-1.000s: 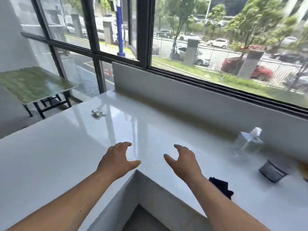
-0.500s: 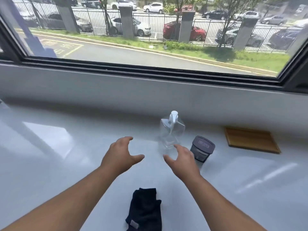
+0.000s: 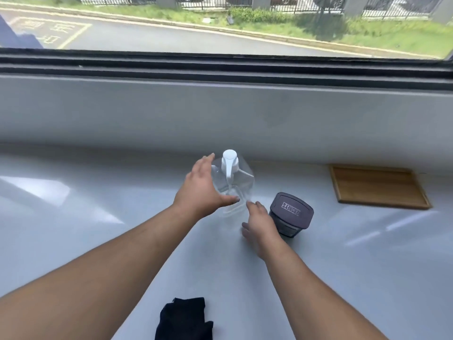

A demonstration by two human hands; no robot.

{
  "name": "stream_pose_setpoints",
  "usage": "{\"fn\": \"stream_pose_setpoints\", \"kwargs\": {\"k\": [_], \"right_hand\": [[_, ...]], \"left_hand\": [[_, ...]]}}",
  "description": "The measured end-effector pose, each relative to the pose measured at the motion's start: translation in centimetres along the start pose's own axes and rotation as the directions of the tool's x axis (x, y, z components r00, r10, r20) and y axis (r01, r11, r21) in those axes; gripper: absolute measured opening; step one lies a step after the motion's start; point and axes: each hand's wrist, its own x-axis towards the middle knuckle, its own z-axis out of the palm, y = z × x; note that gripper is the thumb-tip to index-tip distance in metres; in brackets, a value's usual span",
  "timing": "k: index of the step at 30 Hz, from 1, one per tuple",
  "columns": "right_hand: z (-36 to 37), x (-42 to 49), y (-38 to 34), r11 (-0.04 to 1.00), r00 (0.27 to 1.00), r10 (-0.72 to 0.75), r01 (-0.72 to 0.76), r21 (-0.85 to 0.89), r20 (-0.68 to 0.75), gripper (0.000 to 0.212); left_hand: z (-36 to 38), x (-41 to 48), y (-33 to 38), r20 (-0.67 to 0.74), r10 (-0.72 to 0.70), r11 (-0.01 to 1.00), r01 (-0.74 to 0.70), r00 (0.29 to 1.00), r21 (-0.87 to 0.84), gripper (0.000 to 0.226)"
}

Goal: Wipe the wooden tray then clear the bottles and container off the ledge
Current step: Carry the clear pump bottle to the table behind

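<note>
On the ledge (image 3: 73, 217), both hands, left hand (image 3: 201, 190) and right hand (image 3: 257, 224), spread apart and empty, flank the clear pump bottle (image 3: 232, 185), probably to lift it two-handed.

Support surface: a glossy white stone-like ledge (image 3: 73, 217) running the full width below the window, with a pale grey upstand along its far edge; bright reflections show at left and right. Items resting directly on it: a clear plastic pump bottle with a white dispenser head (image 3: 234, 182), upright, near centre; a dark grey lidded plastic container with printed lettering on its lid (image 3: 291, 214), just right of the bottle and slightly nearer, whether touching cannot be told; a flat rectangular wooden tray with a low raised rim (image 3: 377, 186), further right against the upstand, apart from the container; a crumpled black cloth (image 3: 183, 320) at the near edge, well apart from the rest.
</note>
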Motion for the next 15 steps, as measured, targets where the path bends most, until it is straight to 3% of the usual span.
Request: {"fn": "stream_pose_setpoints", "kwargs": {"k": [6,15], "right_hand": [[0.7,1.2,-1.0,0.964,0.993,0.107,-0.115,0.239,0.043,0.060],[7.2,-3.3,-1.5,0.980,0.981,0.060,-0.093,0.178,0.185,0.031]], "left_hand": [[0.8,1.2,-0.1,-0.007,0.024,0.998,-0.024,1.000,0.066,0.114],[-5.1,-5.1,-6.4,-0.146,-0.109,0.994,0.107,0.983,-0.019,0.111]]}}
